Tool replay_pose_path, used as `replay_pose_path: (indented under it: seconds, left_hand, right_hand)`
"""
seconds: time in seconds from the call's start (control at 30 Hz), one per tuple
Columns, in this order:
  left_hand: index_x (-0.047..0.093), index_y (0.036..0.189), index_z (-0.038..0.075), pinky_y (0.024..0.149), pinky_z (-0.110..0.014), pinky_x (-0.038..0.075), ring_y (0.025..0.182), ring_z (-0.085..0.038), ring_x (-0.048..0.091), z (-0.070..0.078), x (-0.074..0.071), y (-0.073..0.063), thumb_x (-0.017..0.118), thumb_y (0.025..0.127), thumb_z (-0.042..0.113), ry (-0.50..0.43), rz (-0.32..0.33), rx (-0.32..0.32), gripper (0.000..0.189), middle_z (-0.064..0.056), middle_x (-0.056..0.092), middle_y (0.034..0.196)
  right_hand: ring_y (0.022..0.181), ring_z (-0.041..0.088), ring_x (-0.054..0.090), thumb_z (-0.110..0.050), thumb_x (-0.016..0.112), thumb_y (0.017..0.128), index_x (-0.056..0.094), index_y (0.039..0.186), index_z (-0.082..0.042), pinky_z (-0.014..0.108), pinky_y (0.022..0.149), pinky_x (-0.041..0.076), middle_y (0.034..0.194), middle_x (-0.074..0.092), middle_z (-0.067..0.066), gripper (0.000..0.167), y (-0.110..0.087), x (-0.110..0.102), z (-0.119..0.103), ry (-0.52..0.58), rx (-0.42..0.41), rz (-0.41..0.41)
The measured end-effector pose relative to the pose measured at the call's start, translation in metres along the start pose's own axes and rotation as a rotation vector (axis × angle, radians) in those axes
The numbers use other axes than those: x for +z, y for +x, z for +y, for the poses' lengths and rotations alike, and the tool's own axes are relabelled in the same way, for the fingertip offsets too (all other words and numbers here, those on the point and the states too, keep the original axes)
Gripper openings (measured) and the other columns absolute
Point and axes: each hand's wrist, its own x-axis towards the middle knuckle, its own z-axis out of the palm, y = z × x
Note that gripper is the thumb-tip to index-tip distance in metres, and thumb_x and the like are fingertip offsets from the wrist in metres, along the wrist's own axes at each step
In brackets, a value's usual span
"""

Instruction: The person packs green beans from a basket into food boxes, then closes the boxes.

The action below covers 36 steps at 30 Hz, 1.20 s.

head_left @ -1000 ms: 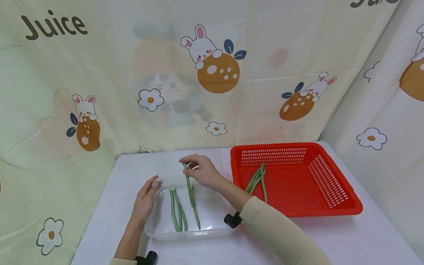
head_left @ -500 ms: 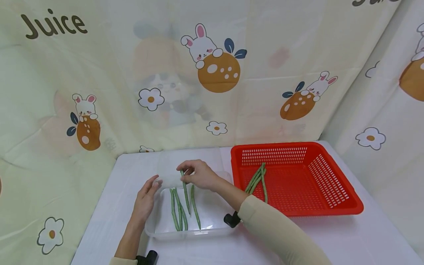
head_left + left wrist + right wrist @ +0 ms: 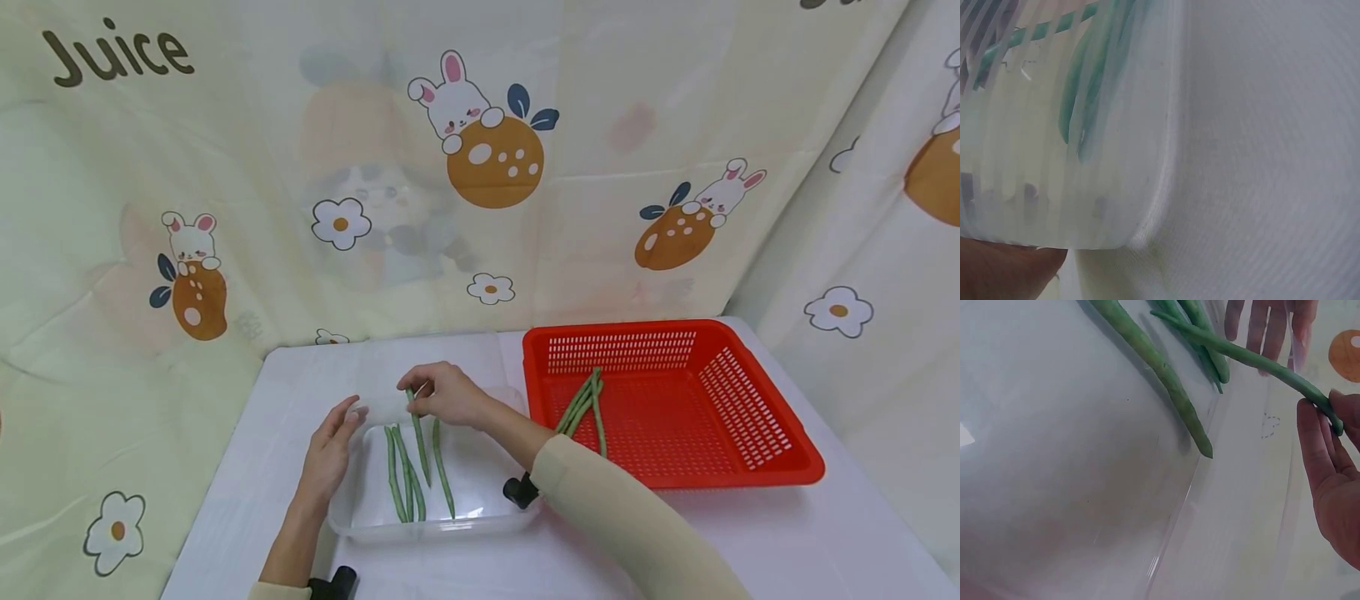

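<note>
My right hand (image 3: 450,396) pinches the upper end of a green bean (image 3: 420,446) between thumb and fingers, its other end hanging down into a clear plastic box (image 3: 491,475). In the right wrist view, this bean (image 3: 1254,360) slants above others on the box floor. Several beans (image 3: 396,483) lie left of it in the box, and one bean (image 3: 444,479) lies to its right. At the box's back left corner, my left hand (image 3: 326,458) holds the side wall, thumb at the rim. The left wrist view shows mostly the translucent box wall (image 3: 1129,194).
A red plastic basket (image 3: 660,442) stands right of the box, with several green beans (image 3: 597,417) at its left side. Both sit on a white-covered table (image 3: 247,467). A printed curtain (image 3: 585,250) hangs behind it.
My right hand has moved slightly left and toward me, bringing the pinched bean away from the right-hand bean and closer to the left group. My left hand stays at the box.
</note>
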Motion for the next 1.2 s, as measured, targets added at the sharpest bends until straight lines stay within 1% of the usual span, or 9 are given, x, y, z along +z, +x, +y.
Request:
replay_pose_path:
  seconds: [0.17, 0.37, 0.47, 0.6, 0.7, 0.77, 0.97, 1.07, 1.2]
  left_hand:
    - [0.04, 0.159, 0.021, 0.126, -0.062, 0.021, 0.155, -0.032, 0.037, -0.0001, -0.001, -0.0005, 0.043, 0.112, 0.043, -0.004, -0.002, 0.002, 0.052, -0.009, 0.051, 0.158]
    - [0.041, 0.158, 0.02, 0.126, -0.061, 0.022, 0.154, -0.032, 0.038, -0.0002, -0.0002, -0.0006, 0.044, 0.111, 0.044, -0.014, -0.002, 0.009, 0.052, -0.01, 0.052, 0.158]
    - [0.041, 0.158, 0.02, 0.126, -0.062, 0.022, 0.154, -0.033, 0.038, -0.0002, -0.0002, -0.0016, 0.044, 0.111, 0.044, -0.015, 0.0, 0.013, 0.052, -0.011, 0.052, 0.157]
    - [0.041, 0.158, 0.02, 0.126, -0.062, 0.022, 0.154, -0.033, 0.038, 0.0, -0.0005, -0.0026, 0.044, 0.111, 0.045, -0.012, 0.001, 0.014, 0.053, -0.011, 0.052, 0.157]
    - [0.041, 0.158, 0.021, 0.126, -0.062, 0.022, 0.154, -0.032, 0.038, -0.0002, -0.0008, -0.0024, 0.044, 0.111, 0.045, -0.011, -0.003, 0.011, 0.053, -0.01, 0.052, 0.157]
    - [0.041, 0.158, 0.021, 0.127, -0.062, 0.021, 0.154, -0.032, 0.038, -0.0002, -0.0008, -0.002, 0.044, 0.111, 0.044, -0.013, -0.004, 0.006, 0.052, -0.009, 0.052, 0.157]
    - [0.04, 0.159, 0.02, 0.127, -0.063, 0.02, 0.155, -0.032, 0.036, 0.0001, -0.0012, -0.0015, 0.043, 0.112, 0.043, -0.013, -0.011, 0.0, 0.052, -0.009, 0.051, 0.159]
    - [0.04, 0.159, 0.02, 0.126, -0.062, 0.021, 0.155, -0.032, 0.037, -0.0001, -0.0011, -0.001, 0.043, 0.112, 0.042, -0.017, -0.012, 0.001, 0.052, -0.009, 0.051, 0.158]
    - [0.04, 0.159, 0.02, 0.126, -0.062, 0.022, 0.154, -0.032, 0.037, 0.0001, -0.0007, -0.0007, 0.043, 0.112, 0.042, -0.022, -0.012, 0.005, 0.052, -0.009, 0.051, 0.158]
  right_hand:
    - [0.081, 0.011, 0.067, 0.0, 0.078, 0.09, 0.073, 0.113, -0.009, 0.023, 0.069, 0.055, 0.103, 0.071, 0.012, 0.026, 0.0015, 0.003, -0.0001, 0.009, 0.009, -0.048]
    - [0.076, 0.013, 0.061, 0.0, 0.076, 0.09, 0.073, 0.11, -0.011, 0.025, 0.068, 0.05, 0.089, 0.067, 0.003, 0.023, -0.0013, 0.0035, -0.0009, -0.069, 0.035, -0.129]
    - [0.075, 0.012, 0.059, 0.001, 0.077, 0.088, 0.073, 0.107, -0.011, 0.024, 0.068, 0.047, 0.084, 0.065, 0.0, 0.023, -0.0025, 0.0041, -0.0008, -0.122, 0.024, -0.164]
    - [0.07, 0.008, 0.057, 0.003, 0.081, 0.084, 0.074, 0.106, -0.003, 0.02, 0.066, 0.044, 0.078, 0.063, -0.002, 0.023, -0.003, 0.0062, 0.0007, -0.194, -0.013, -0.221]
    - [0.068, 0.006, 0.058, 0.003, 0.081, 0.084, 0.074, 0.109, 0.001, 0.019, 0.065, 0.045, 0.078, 0.064, -0.001, 0.026, -0.0034, 0.0076, 0.0017, -0.229, -0.02, -0.262]
    - [0.071, 0.007, 0.059, 0.001, 0.081, 0.085, 0.074, 0.111, 0.002, 0.019, 0.067, 0.047, 0.083, 0.067, 0.002, 0.027, -0.0042, 0.0082, 0.0016, -0.252, -0.013, -0.274]
    - [0.095, 0.015, 0.065, -0.003, 0.079, 0.088, 0.074, 0.117, 0.0, 0.027, 0.086, 0.052, 0.108, 0.075, 0.012, 0.029, -0.0059, 0.009, 0.0015, -0.347, -0.008, -0.296]
    - [0.105, 0.022, 0.068, -0.003, 0.079, 0.088, 0.074, 0.115, 0.0, 0.031, 0.093, 0.053, 0.112, 0.075, 0.013, 0.028, -0.0062, 0.0099, 0.0018, -0.372, -0.016, -0.298]
    - [0.114, 0.026, 0.068, -0.004, 0.078, 0.088, 0.074, 0.115, -0.001, 0.034, 0.097, 0.053, 0.117, 0.075, 0.014, 0.028, -0.007, 0.0101, 0.0008, -0.371, -0.004, -0.288]
